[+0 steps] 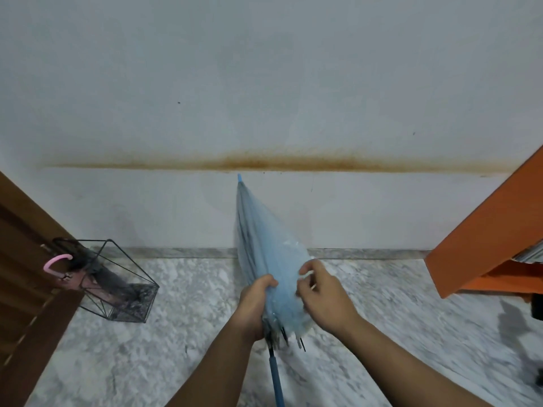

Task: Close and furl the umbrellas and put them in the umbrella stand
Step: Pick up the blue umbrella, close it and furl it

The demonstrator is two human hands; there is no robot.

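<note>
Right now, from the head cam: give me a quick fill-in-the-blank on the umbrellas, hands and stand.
1. Both hands hold the closed ____ umbrella.
2. Its tip points toward the ____.
3. The wire umbrella stand sits to the person's ____.
4. The umbrella already in the stand has a ____ handle.
The left hand grips the canopy; the right hand pinches its folds.

Missing words: blue; wall; left; pink
</note>
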